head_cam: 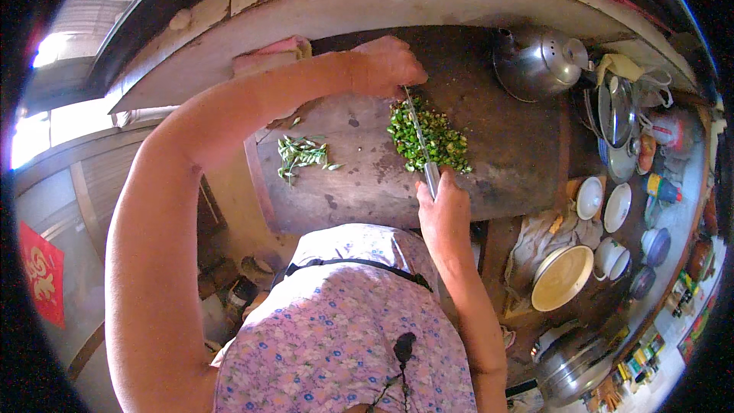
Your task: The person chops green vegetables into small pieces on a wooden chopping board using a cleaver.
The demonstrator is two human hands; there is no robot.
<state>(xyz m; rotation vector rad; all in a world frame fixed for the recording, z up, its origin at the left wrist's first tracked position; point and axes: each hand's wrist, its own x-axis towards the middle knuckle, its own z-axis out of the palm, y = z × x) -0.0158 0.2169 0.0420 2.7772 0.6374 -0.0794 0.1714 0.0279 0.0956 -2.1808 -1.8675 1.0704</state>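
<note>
My right hand [444, 206] grips the handle of a kitchen knife [421, 132], whose blade lies across a heap of chopped green vegetable [444, 140] on a wooden cutting board [355, 183]. At the far end of the blade is my left hand [393, 66], fingers bent down near the knife's tip; whether they touch the blade is hidden. A small pile of pale green buds with stems [301, 156] lies on the left part of the board.
A metal kettle [536, 63] stands at the back right. Down the right side are a glass lid [619, 112], small white bowls [589, 198], a cream enamel basin [562, 278] and a large metal pot [573, 367]. A folded pink cloth [272, 54] lies behind my left forearm.
</note>
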